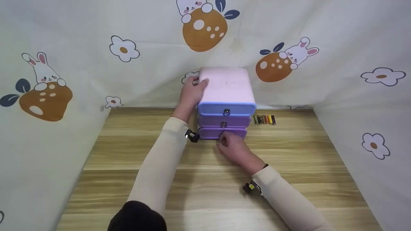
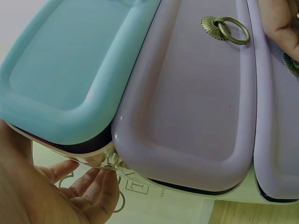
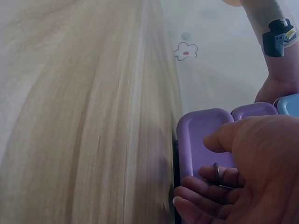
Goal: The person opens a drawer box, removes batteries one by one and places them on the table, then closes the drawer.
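Note:
A small cabinet with a pink top (image 1: 226, 85) stands at the back of the table, its three drawers closed. The top drawer (image 1: 208, 109) is blue; the middle drawer (image 1: 208, 122) and bottom drawer (image 1: 208, 133) are purple. With its thumb at the top edge, my left hand (image 1: 192, 94) rests against the cabinet's left side, fingers extended along it. Low in front, my right hand (image 1: 236, 149) has its index finger hooked through the ring pull (image 3: 216, 173) of the bottom drawer, the other fingers loosely curled. On the middle drawer the brass ring (image 2: 236, 31) hangs free.
Several batteries (image 1: 265, 119) lie in a row on the wood-grain table (image 1: 221, 205), right of the cabinet. Pale cloth (image 1: 154, 73) printed with rabbits and flowers walls the back and both sides. A dark rounded object (image 1: 137, 218) shows at the bottom edge.

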`<action>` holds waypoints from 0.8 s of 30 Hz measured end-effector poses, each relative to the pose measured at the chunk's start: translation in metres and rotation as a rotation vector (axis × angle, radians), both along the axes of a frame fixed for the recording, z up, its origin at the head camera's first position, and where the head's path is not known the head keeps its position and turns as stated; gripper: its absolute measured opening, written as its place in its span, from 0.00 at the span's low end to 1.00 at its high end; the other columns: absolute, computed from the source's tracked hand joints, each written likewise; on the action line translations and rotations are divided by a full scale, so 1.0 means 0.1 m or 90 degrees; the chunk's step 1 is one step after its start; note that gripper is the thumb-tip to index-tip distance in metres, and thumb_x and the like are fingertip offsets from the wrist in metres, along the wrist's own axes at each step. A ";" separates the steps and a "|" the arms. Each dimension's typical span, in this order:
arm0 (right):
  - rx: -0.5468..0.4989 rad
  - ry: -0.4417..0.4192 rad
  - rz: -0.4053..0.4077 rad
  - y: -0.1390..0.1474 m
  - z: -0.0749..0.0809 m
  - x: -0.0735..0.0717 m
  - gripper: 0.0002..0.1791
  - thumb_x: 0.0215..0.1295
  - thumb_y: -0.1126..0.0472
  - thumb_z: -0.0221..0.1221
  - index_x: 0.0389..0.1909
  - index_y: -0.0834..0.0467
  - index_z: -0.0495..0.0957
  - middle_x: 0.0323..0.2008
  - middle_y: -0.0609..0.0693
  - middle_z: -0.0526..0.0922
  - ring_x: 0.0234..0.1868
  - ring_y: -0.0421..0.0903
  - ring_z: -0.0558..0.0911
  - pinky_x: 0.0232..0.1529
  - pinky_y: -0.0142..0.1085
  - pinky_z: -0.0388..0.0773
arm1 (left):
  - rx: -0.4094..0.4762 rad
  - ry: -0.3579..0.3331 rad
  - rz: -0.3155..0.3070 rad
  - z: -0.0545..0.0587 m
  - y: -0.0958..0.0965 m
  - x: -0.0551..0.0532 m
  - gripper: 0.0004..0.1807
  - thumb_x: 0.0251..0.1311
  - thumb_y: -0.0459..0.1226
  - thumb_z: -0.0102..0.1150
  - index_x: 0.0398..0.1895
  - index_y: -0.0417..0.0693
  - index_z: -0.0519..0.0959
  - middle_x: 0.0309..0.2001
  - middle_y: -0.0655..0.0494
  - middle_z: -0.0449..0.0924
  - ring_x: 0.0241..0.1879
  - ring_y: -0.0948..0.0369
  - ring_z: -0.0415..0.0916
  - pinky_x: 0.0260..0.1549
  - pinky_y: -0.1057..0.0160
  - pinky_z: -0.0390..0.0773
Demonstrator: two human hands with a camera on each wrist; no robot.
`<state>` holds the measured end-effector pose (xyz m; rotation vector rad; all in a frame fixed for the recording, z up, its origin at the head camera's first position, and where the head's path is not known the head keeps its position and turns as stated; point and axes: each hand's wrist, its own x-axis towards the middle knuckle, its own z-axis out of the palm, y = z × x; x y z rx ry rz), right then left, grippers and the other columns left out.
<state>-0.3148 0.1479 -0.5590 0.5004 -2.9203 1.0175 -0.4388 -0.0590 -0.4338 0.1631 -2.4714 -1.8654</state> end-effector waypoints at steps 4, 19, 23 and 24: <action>-0.009 -0.003 -0.001 0.00 0.00 0.00 0.09 0.71 0.57 0.70 0.44 0.56 0.82 0.36 0.48 0.85 0.37 0.46 0.83 0.44 0.46 0.85 | -0.014 -0.002 0.003 0.01 0.01 0.00 0.36 0.79 0.60 0.60 0.79 0.50 0.71 0.69 0.47 0.79 0.63 0.54 0.79 0.62 0.55 0.79; -0.011 -0.001 -0.001 0.00 -0.04 -0.04 0.08 0.73 0.57 0.70 0.42 0.55 0.81 0.35 0.48 0.84 0.36 0.47 0.82 0.42 0.45 0.84 | -0.029 0.002 0.010 0.03 0.02 0.00 0.35 0.80 0.59 0.59 0.77 0.48 0.72 0.71 0.46 0.78 0.66 0.53 0.78 0.64 0.54 0.78; -0.017 0.017 0.002 0.00 -0.05 -0.05 0.09 0.72 0.58 0.71 0.43 0.58 0.82 0.36 0.50 0.84 0.38 0.48 0.83 0.44 0.47 0.85 | -0.026 -0.002 0.003 0.02 0.01 -0.01 0.35 0.79 0.60 0.59 0.78 0.49 0.72 0.72 0.46 0.77 0.67 0.52 0.77 0.65 0.54 0.77; -0.019 0.019 0.002 0.00 -0.05 -0.05 0.10 0.72 0.59 0.71 0.44 0.59 0.82 0.36 0.50 0.85 0.38 0.49 0.83 0.44 0.47 0.85 | -0.026 -0.006 0.000 0.02 0.00 -0.01 0.36 0.80 0.60 0.58 0.78 0.49 0.71 0.72 0.46 0.77 0.68 0.52 0.77 0.65 0.54 0.77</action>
